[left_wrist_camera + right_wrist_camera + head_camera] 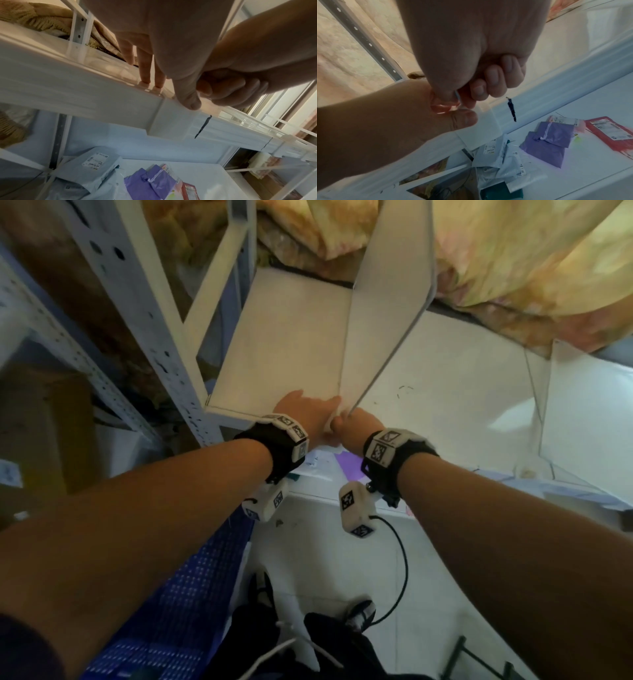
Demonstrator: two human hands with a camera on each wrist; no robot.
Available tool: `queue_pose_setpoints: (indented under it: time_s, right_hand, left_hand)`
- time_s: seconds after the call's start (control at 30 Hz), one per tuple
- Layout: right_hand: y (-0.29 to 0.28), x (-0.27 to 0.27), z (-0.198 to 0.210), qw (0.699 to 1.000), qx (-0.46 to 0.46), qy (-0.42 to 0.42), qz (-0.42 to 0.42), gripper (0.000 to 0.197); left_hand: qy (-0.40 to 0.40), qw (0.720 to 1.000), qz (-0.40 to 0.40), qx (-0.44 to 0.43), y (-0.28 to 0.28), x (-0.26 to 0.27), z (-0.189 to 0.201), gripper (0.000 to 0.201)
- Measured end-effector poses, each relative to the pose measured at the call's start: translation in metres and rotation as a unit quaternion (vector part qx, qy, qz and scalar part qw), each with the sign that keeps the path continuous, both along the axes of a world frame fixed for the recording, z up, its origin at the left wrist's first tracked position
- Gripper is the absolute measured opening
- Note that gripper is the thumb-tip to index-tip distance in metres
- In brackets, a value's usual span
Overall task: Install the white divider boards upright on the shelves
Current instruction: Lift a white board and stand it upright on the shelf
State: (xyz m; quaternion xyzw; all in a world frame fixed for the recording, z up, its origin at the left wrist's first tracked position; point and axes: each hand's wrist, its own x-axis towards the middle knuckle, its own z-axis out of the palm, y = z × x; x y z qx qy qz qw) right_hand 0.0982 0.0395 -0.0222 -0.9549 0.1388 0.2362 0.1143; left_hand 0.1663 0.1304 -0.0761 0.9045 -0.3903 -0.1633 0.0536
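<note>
A white divider board [387, 302] stands upright on the white shelf [274, 347], running from the back to the front edge. My left hand [305, 409] lies on the shelf just left of the board's front foot. In the left wrist view its fingers [145, 67] are straight and touch the shelf, with the thumb [188, 100] on the front lip [85, 94]. My right hand [352, 422] is curled at the board's lower front corner. In the right wrist view my right hand [467, 94] pinches a thin pale edge between thumb and forefinger. The two hands touch.
Yellow quilts [513, 258] fill the back of the shelf. A perforated metal upright [147, 313] stands at the left, and a second white board [548, 405] at the right. Purple parcels [154, 181] and red parcels [611, 132] lie on the lower shelf. A blue crate [178, 594] sits on the floor.
</note>
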Motion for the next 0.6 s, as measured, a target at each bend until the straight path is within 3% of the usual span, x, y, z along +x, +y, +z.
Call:
queue_pose_setpoints:
  time_s: [0.07,0.17,0.3,0.4,0.47,0.53,0.6]
  right_hand:
    - [-0.001,-0.004,-0.004,0.992,0.095,0.004,-0.087,0.031]
    - [-0.009,-0.01,-0.004,0.972,0.185,-0.001,-0.145,0.02]
    - [-0.035,-0.009,0.011,0.97,0.176,-0.004,-0.17,0.013]
    - [-0.051,-0.015,0.013,0.97,0.16,0.011,-0.182,0.016]
    - [-0.056,-0.022,0.006,0.97,0.158,0.028,-0.183,0.018]
    - [-0.057,-0.029,-0.007,0.972,0.156,0.028,-0.173,0.021]
    - [-0.057,-0.031,-0.017,0.978,0.144,-0.009,-0.151,0.021]
  left_hand:
    - [0.034,0.999,0.038,0.003,-0.003,-0.004,0.011,0.055]
    - [0.08,0.997,0.006,0.005,-0.005,-0.004,0.029,0.054]
    - [0.106,0.994,0.032,0.016,0.01,-0.003,0.038,0.059]
    - [0.131,0.986,0.089,0.057,0.02,-0.002,0.032,0.04]
    - [0.17,0.971,0.166,0.04,0.025,-0.007,0.027,0.025]
    - [0.269,0.925,0.269,-0.022,0.028,-0.02,0.017,0.032]
    - [0.39,0.841,0.368,-0.078,0.03,-0.034,0.008,0.043]
